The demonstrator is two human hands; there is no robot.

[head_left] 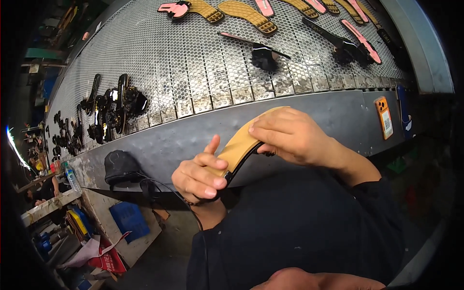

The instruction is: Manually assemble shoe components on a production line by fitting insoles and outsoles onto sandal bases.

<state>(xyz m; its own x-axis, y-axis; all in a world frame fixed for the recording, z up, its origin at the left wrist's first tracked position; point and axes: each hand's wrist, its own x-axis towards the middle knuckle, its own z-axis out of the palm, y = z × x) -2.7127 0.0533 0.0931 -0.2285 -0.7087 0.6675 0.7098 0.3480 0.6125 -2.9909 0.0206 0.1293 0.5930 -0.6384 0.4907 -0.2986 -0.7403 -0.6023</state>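
A sandal (239,147) is held between my two hands over the near edge of the bench, its tan sole turned up and its black edge toward me. My left hand (200,174) is closed around the lower left end, thumb and fingers at the sole's sides. At the upper right end my right hand (296,134) grips it, fingers lying across the sole and the thumb underneath. Something dark shows below the sole by that thumb; most of the upper is hidden.
Beyond a grey metal ledge (319,108) runs a conveyor (183,63) of perforated plates. Tan soles (246,14), pink-lined sandals (360,41) and black sandals (118,104) lie on it. A black bag-like item (121,166) with a cable, an orange phone (384,118) and a bottle (71,176) are nearby.
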